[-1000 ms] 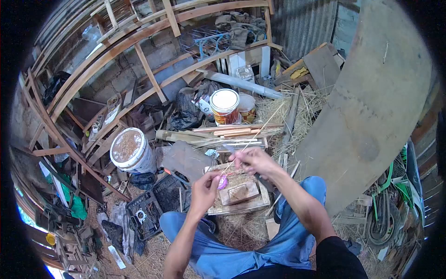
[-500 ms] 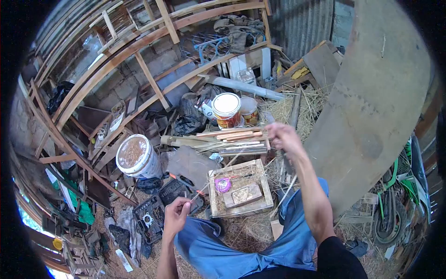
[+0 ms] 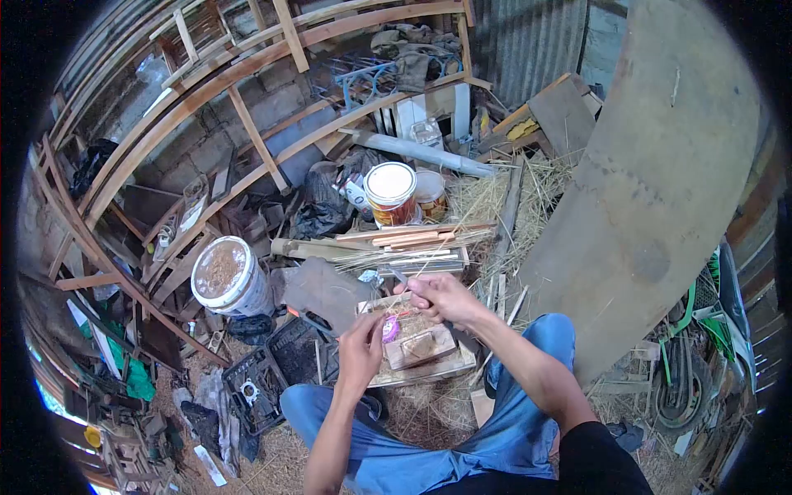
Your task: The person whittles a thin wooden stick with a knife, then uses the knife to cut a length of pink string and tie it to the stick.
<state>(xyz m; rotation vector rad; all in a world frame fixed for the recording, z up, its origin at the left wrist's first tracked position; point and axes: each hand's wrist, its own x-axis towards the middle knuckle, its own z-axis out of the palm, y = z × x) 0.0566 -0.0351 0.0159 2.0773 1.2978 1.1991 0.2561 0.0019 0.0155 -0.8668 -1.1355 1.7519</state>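
Both hands are close together over the wooden frame box [image 3: 462, 360], between the knees. My left hand [image 3: 361, 346] is closed, pinching a thin strip that points up toward the other hand. Just to its upper right, my right hand [image 3: 440, 297] is closed around a small knife [image 3: 398, 275], whose grey blade sticks out to the upper left. Beneath the hands, a wooden block [image 3: 421, 346] and a round pink item [image 3: 390, 329] lie on the box, the pink item partly hidden by my left hand.
Behind the box are wooden sticks [image 3: 412, 238] and a paint bucket [image 3: 390, 192]. A white bucket [image 3: 231, 276] stands at the left, near an open black tool case [image 3: 257, 388]. A large board [image 3: 652, 190] leans at the right. Straw [image 3: 421, 412] litters the floor.
My right hand has come down and left, from beyond the box to beside my left hand. My left hand has moved right and slightly up. The view has shifted a little.
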